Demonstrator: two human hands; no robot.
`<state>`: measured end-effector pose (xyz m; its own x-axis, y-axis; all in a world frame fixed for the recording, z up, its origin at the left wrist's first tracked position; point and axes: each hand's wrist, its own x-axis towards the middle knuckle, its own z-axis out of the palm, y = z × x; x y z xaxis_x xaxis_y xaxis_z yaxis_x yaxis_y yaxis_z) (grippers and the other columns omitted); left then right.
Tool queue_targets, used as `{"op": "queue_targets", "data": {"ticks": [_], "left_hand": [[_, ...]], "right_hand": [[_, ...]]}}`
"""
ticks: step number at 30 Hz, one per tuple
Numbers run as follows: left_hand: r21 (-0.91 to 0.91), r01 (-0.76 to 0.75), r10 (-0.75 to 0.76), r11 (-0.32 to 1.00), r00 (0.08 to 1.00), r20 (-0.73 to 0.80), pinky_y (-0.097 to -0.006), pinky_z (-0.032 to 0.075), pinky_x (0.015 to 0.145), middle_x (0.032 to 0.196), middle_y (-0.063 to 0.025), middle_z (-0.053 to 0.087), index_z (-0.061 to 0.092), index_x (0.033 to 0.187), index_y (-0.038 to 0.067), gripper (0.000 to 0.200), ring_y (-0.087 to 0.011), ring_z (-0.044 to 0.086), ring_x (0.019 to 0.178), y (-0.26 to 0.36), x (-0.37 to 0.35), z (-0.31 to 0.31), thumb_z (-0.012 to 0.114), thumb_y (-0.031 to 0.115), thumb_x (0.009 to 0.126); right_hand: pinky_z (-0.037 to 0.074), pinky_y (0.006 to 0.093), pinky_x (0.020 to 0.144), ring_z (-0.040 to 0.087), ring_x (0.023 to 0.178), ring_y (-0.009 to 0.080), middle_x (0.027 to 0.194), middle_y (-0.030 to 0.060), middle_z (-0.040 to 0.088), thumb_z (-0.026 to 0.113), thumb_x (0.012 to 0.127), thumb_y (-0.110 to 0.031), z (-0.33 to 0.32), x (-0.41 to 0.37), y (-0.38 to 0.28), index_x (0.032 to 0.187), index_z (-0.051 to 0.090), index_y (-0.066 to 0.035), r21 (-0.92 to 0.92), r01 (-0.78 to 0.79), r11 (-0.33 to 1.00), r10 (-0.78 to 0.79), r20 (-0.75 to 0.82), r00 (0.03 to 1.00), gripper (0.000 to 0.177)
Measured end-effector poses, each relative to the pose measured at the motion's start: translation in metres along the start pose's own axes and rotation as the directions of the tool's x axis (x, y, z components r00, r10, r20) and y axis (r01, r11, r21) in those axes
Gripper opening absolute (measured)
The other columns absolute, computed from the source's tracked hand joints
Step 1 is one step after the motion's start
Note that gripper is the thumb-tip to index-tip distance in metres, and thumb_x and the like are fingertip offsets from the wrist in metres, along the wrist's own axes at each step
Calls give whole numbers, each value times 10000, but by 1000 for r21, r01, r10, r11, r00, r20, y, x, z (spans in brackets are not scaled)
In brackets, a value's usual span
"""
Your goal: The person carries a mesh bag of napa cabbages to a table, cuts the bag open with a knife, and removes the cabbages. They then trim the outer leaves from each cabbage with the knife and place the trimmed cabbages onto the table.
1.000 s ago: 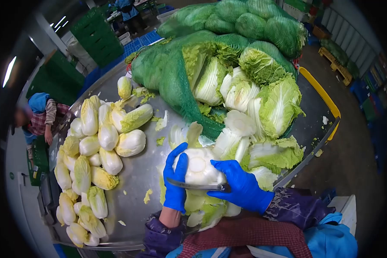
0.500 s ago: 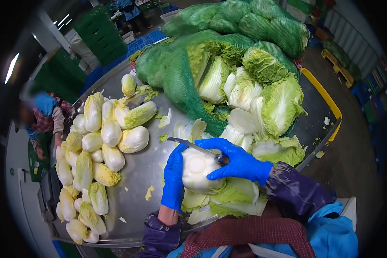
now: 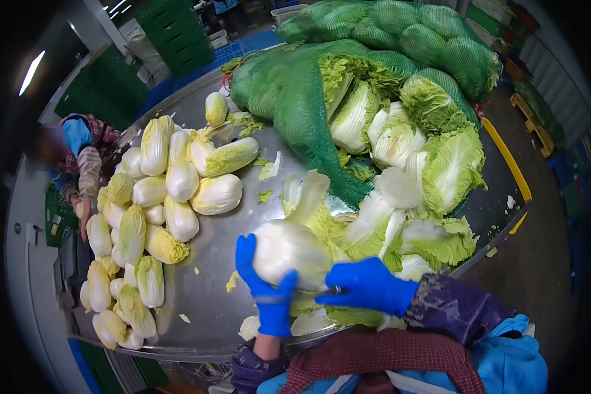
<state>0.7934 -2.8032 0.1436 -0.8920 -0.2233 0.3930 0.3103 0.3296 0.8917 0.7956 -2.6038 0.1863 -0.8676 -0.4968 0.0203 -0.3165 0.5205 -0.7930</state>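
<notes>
Lighting: fairly bright around the blue-gloved left grip (image 3: 267, 292) and blue-gloved right grip (image 3: 372, 285); dim background well beyond both. Glowing white tube lamp (image 3: 31, 73) visible far beyond and left of the left grip. Soft sheen on the grey metal table (image 3: 207, 299), left of the left grip. Motion blur: round white cabbage head (image 3: 290, 255) at the left grip, slightly smeared; right grip, soft-edged. Wide-angle distortion: table rim bowed, outer surroundings stretched, corners black.

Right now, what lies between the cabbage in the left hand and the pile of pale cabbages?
The fingers of the left hand, then mostly bare metal tabletop with small leaf scraps, per the head view.
</notes>
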Motion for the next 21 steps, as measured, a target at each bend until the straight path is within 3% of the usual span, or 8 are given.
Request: {"op": "queue_targets", "data": {"ticks": [1, 4, 6, 9, 12, 14, 16, 21], "left_hand": [[-79, 58, -61, 995, 998, -26, -390, 219, 1059, 1363, -140, 301, 324, 1318, 26, 796, -275, 287, 1265, -10, 4, -8, 723, 343, 707], [-438, 321, -364, 840, 931, -14, -377, 263, 1044, 1369, -119, 324, 307, 1333, 39, 715, -253, 330, 1249, -18, -1, -30, 675, 289, 773], [-525, 357, -414, 772, 910, 9, -379, 263, 1046, 1373, -121, 320, 300, 1338, 39, 743, -253, 327, 1252, -21, -9, -41, 686, 308, 762], [-590, 366, -417, 720, 907, 55, -384, 255, 1052, 1381, -119, 311, 288, 1344, 40, 795, -253, 317, 1260, -20, -12, -44, 704, 345, 739], [-293, 241, -221, 925, 970, 101, -375, 263, 1046, 1392, -130, 283, 277, 1346, 38, 848, -260, 290, 1273, -13, -2, -35, 728, 352, 700], [-142, 87, -63, 986, 984, 166, -370, 266, 1041, 1401, -139, 248, 228, 1359, 33, 910, -263, 265, 1283, -4, 4, -25, 748, 322, 671], [-379, 230, -266, 897, 963, -44, -381, 264, 1041, 1395, -132, 236, 189, 1368, 36, 941, -258, 278, 1266, 8, -12, -3, 764, 269, 661], [-321, 392, -464, 862, 865, -191, -370, 300, 1016, 1346, -122, 328, 210, 1367, 46, 793, -253, 356, 1216, -17, -59, 3, 681, 272, 771]], "right_hand": [[482, 317, 603, 611, 677, 233, 760, 57, 596, 688, 692, -481, 3, -9, 3, 838, 607, -117, -90, 47, 995, -38, 94, 995, 400], [436, 314, 546, 503, 559, 199, 661, 73, 557, 711, 717, -353, -20, -9, 53, 742, 571, -71, 231, -217, 948, 286, -328, 900, 316], [463, 341, 603, 572, 652, 245, 722, 107, 552, 699, 711, -264, -70, 2, 74, 810, 569, -67, -116, -485, 867, 406, -401, 821, 255], [484, 329, 705, 589, 876, 208, 1018, 100, 572, 680, 749, -227, -80, 19, 54, 1154, 534, -98, -179, -185, 966, 69, -511, 857, 450], [482, 285, 688, 571, 819, 141, 1013, 61, 578, 697, 757, -288, -46, 53, 11, 1263, 469, -136, 288, 18, 958, 52, -235, 971, 575], [460, 251, 572, 541, 665, 106, 891, 42, 577, 682, 772, -350, -25, 75, 10, 1247, 479, -133, 528, -210, 823, 189, 94, 977, 561], [381, 223, 412, 451, 459, 72, 667, -4, 511, 648, 787, -430, -4, 97, 40, 1167, 523, -115, 568, -509, 647, 291, 432, 853, 509], [383, 217, 419, 447, 460, 68, 655, -1, 503, 663, 771, -435, 30, 93, 32, 1160, 521, -84, 540, -507, 672, 299, 429, 852, 542]]}}
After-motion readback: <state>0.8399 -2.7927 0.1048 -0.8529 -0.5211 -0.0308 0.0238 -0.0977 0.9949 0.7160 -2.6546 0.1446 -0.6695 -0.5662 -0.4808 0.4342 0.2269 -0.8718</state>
